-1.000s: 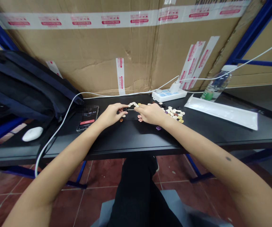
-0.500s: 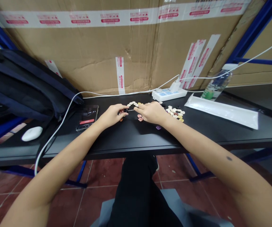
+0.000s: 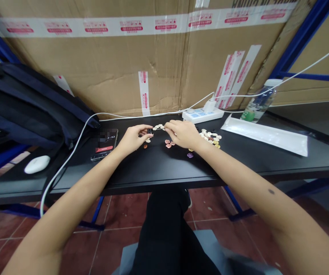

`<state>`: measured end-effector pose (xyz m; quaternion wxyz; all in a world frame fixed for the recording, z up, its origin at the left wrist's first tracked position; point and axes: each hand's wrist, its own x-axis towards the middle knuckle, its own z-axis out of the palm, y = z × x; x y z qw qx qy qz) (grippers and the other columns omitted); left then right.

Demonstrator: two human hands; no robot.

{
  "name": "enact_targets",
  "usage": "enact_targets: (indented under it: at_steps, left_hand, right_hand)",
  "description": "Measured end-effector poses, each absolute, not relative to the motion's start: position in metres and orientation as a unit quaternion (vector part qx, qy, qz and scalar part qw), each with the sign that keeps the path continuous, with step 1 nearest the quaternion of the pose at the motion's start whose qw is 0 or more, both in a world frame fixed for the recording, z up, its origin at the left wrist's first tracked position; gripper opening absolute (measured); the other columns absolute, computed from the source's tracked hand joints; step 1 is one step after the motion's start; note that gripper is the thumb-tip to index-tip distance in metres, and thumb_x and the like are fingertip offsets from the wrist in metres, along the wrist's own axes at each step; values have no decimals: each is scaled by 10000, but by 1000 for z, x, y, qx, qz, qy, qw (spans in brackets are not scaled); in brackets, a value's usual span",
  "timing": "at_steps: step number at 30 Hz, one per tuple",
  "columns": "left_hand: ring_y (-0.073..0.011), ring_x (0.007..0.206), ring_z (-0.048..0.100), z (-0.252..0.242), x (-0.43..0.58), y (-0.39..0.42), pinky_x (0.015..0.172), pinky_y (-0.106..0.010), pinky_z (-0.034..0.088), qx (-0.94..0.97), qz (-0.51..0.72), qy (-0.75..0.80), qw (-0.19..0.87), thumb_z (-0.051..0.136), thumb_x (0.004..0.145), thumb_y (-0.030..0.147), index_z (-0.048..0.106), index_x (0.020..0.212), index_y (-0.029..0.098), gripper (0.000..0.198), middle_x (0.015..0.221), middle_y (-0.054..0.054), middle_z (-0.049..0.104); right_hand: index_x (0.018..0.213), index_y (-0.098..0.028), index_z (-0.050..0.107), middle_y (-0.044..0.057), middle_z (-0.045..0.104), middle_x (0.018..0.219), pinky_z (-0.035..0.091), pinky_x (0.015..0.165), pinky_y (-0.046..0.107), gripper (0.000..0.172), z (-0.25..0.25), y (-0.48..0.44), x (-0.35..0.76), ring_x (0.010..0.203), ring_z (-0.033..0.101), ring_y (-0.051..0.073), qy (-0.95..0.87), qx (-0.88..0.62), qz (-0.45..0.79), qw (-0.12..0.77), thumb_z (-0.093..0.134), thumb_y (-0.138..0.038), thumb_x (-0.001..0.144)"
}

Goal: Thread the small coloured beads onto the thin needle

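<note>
1. Small dark pieces [image 3: 150, 131] sit in my left grip [image 3: 135, 138], pinched between thumb and fingertips with hardly any gap, over the middle of the table [image 3: 153, 164].
2. My right grip [image 3: 184, 133] is also drawn together, thumb against fingers, on a thin pale strand [image 3: 160, 129] that spans the space between my hands; its end is too small to make out.
3. Just behind that space, cream buttons [image 3: 158, 126] lie in a curved row. An orange-brown button [image 3: 145, 146] is near my left fingers, pink buttons [image 3: 168, 143] cluster between my hands, and a purple button [image 3: 190, 155] lies nearer the front edge.
4. Beside my right wrist, a loose pile [image 3: 208, 134] of mostly cream buttons, with some yellow, rests directly on the table.
5. Farther right lies a long white pouch [image 3: 264, 134], flat, its contents hidden. Behind it stands a capped clear bottle [image 3: 258, 103]; I cannot tell how full it is.
6. A power strip [image 3: 201, 115] behind the pile has a white plug in it.
7. On my left are a lit phone [image 3: 105, 144], a white rounded object [image 3: 37, 164] and a dark backpack [image 3: 33, 103], its inside out of sight.
8. Taped cardboard [image 3: 110, 57] rises behind everything.
</note>
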<state>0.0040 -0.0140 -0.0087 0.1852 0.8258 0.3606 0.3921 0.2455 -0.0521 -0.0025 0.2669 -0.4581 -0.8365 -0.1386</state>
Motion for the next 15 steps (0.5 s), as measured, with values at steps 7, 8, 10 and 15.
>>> enact_targets:
  at_steps: [7,8,10,15]
  left_hand:
    - [-177,792,706,-9,8,-16,804,-326,602,813,402,316,279,848,760,412,685,1053,134,435,867,-59,742]
    - [-179,794,706,-9,8,-18,787,-318,602,815,397,307,290,851,760,412,686,1037,131,427,867,-64,744]
    - [-179,785,701,-7,10,-22,725,-295,596,821,386,295,300,850,765,420,703,1029,129,419,863,-69,745]
    - [-153,683,639,-3,13,-30,544,-236,538,836,398,273,260,849,772,456,754,1002,130,410,810,-58,708]
  right_hand:
    - [977,-203,670,0,662,747,380,656,284,255,-9,-48,244,657,602,160,-810,-445,117,363,512,-402,997]
    - [992,-202,671,-8,645,725,391,647,283,264,-11,-48,242,619,597,152,-812,-432,151,362,520,-418,993]
    - [1002,-197,669,-17,618,722,415,623,280,270,-14,-47,238,567,586,135,-815,-400,208,364,527,-427,988]
    - [877,-196,625,-26,523,712,486,535,268,239,-15,-46,230,568,546,127,-784,-346,330,395,606,-428,928]
